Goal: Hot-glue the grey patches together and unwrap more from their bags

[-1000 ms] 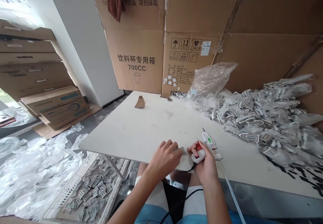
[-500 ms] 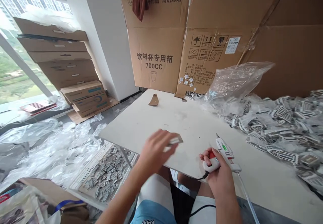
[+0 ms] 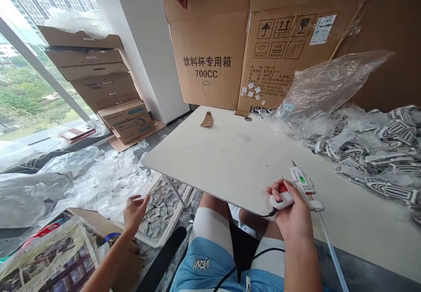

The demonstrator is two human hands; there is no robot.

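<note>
My right hand is wrapped round the grip of a white and red glue gun, over the front edge of the white table. The gun's nozzle points away from me, and a clear glue stick trails from its back. Off the table's left side, my left hand is spread with nothing in it. It is beside a shallow white crate that holds many small grey and white striped pieces below the tabletop.
Striped pieces are heaped at the table's right under a clear plastic bag. A curved brown scrap rests near the back. Large cartons stand behind. Plastic wrap covers the floor at left, near a full box.
My left hand has moved left and down from above the table to beside the crate. The small piece it held is gone from it. The view has shifted slightly.
</note>
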